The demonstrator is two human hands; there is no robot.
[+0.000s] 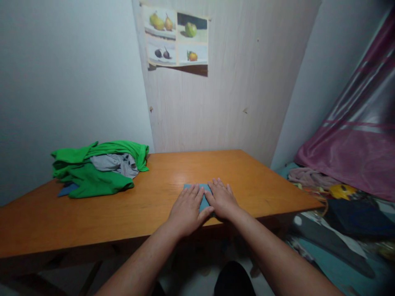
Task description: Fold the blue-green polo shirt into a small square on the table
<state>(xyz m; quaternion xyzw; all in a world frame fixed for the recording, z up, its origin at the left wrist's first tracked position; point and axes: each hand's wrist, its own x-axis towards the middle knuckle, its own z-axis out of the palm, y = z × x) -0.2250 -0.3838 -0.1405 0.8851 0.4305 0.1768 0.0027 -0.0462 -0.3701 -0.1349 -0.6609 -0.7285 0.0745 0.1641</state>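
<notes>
A small blue-grey piece of cloth [203, 202], which looks folded, lies flat near the front edge of the wooden table [160, 218]. My left hand [189, 207] rests palm down on its left part, fingers stretched forward. On its right part lies my right hand [221, 198], also palm down with the fingers extended. The two hands are close together, and a strip of the cloth shows between them. Most of the cloth is hidden beneath the hands, so its full shape cannot be made out.
A loose heap of green clothes [98, 181] with a grey garment [115, 163] sits at the table's left back. Fruit pictures [176, 37] hang on the wall panel. Right of the table are a pink curtain [354, 152] and a low surface with assorted items, including a dark folded cloth [358, 216].
</notes>
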